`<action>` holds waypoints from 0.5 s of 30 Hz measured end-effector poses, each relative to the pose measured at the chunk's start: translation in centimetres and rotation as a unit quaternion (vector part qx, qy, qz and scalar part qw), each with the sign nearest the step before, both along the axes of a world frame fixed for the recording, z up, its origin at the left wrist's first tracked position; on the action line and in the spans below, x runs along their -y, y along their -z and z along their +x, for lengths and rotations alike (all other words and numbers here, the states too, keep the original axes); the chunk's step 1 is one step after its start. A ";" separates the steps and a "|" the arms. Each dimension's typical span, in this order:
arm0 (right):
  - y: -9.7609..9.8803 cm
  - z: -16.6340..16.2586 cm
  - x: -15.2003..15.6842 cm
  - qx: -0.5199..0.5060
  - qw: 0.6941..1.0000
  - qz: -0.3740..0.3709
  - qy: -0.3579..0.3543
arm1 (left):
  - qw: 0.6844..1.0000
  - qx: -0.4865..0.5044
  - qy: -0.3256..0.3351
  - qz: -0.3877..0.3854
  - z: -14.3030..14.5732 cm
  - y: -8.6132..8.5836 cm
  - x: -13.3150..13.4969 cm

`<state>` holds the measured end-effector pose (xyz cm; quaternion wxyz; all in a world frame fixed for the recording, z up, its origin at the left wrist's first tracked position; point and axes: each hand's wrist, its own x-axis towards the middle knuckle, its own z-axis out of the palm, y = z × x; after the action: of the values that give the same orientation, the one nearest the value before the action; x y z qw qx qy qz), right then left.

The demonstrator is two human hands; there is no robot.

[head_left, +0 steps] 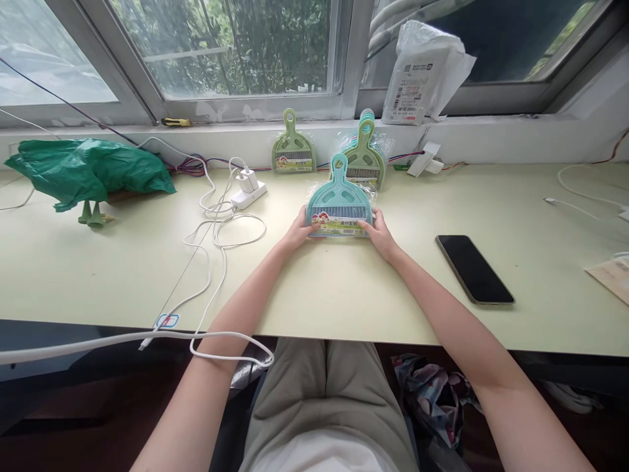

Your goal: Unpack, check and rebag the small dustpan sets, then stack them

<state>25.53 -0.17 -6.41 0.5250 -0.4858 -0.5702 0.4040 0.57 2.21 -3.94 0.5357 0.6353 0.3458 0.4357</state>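
Observation:
A light-blue dustpan and brush set (pixel 339 196), wrapped in clear plastic with a printed label, stands upright at the middle of the table. My left hand (pixel 300 229) grips its lower left side, and my right hand (pixel 381 235) grips its lower right side, thumbs over the front. Behind it, slightly right, a stack of similar sets with a green dustpan (pixel 364 157) in front leans on the sill, partly hidden. A single green dustpan set (pixel 293 147) leans there too, farther left.
White cables (pixel 216 246) and a power strip (pixel 249 195) lie left of my hands. A black phone (pixel 474 269) rests to the right. Beyond are a green plastic bag (pixel 88 170), a screwdriver (pixel 175 122) on the sill and a white wrapped package (pixel 417 78) by the window.

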 end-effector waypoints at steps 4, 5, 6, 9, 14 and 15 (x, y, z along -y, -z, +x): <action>-0.1 -0.2 0.1 0.035 0.999 0.010 0.011 | 0.995 -0.063 -0.041 0.063 -0.2 0.2 -0.3; -0.1 -0.2 0.0 0.045 0.999 0.015 0.018 | 0.991 -0.092 -0.056 0.076 -0.3 0.1 -0.3; -0.2 -0.2 0.0 0.055 0.998 0.022 0.022 | 0.986 -0.124 -0.070 0.085 -0.4 -0.1 -0.3; -0.6 -0.3 0.1 0.099 0.994 0.036 0.025 | 0.960 -0.239 -0.114 0.092 -0.8 -0.8 0.1; -1.3 -0.8 0.6 0.221 0.969 0.066 0.087 | 0.895 -0.399 -0.156 0.126 -1.8 -1.5 0.4; -1.3 -0.9 0.6 0.232 0.966 0.070 0.093 | 0.891 -0.404 -0.154 0.134 -2.0 -1.4 0.4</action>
<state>24.60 -0.73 -5.11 0.4461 -0.5791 -0.6558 0.1887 -1.45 1.83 -2.51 0.1851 0.7611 0.5643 0.2609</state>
